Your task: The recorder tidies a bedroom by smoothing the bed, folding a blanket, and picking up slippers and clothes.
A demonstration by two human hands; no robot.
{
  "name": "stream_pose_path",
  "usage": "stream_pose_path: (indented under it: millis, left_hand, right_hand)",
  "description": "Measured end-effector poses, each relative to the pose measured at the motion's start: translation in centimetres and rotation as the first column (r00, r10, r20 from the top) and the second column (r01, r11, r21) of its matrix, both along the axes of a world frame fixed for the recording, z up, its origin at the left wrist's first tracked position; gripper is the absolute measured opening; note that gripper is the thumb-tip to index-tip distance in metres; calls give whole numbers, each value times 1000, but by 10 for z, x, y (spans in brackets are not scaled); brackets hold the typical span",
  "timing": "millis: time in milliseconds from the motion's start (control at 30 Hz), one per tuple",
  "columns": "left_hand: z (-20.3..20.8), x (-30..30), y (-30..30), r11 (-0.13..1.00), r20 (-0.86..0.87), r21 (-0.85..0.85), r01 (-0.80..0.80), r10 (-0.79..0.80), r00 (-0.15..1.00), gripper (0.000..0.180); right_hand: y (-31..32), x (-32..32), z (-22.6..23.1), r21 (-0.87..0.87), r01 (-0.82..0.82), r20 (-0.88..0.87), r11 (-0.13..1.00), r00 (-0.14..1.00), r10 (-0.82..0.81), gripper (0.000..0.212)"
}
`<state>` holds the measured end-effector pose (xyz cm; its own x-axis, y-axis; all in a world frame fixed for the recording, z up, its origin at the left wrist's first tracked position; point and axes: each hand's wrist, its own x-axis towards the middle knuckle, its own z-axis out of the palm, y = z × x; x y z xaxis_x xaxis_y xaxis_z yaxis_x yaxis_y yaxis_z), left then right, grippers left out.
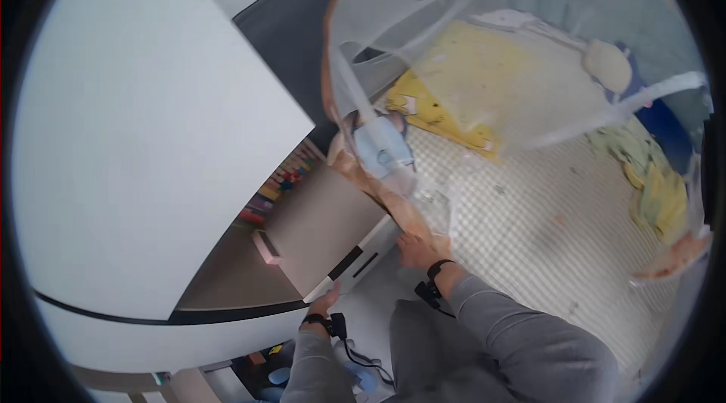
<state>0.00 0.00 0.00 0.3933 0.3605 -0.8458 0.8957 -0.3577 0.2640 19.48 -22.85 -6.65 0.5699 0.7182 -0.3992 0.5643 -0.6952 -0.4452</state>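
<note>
Fingers [414, 246] of right hand [418, 249] pinch sheer white mesh netting [484, 85], billowing toward one o'clock; left hand [325, 302] rests loose at eight o'clock.

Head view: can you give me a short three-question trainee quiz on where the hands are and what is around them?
1. True or false: the right hand lies at the lower end of the orange rim of the see-through mesh canopy.
2. The left hand is nearest to: A) the yellow blanket, B) the front edge of the beige cabinet, C) the top of the canopy.
3. Fill in: each wrist wears a ___ strap.

Key: 1 true; 2 B; 3 black.
</note>
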Motion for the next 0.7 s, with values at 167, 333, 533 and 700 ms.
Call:
stream_pose_path:
  millis: [167, 333, 533, 700]
  left_hand:
    - [16, -12, -80, 959, -46, -251, 128, -144, 988, 79]
    - [43, -6, -140, 843, 58, -236, 483, -484, 873, 71]
    - [97, 27, -171, 826, 17, -208, 523, -532, 847, 65]
    - [75, 79, -221, 806, 199, -54, 590, -570, 797, 59]
  right_hand:
    - [-110, -42, 71, 42, 377, -256, 925, 899, -355, 52]
    - [-253, -65, 117, -172, 636, -262, 752, 706, -657, 63]
    - [-383, -149, 114, -257, 894, -289, 367, 291, -912, 66]
    - [-436, -180, 74, -207, 943, -253, 260, 205, -945, 59]
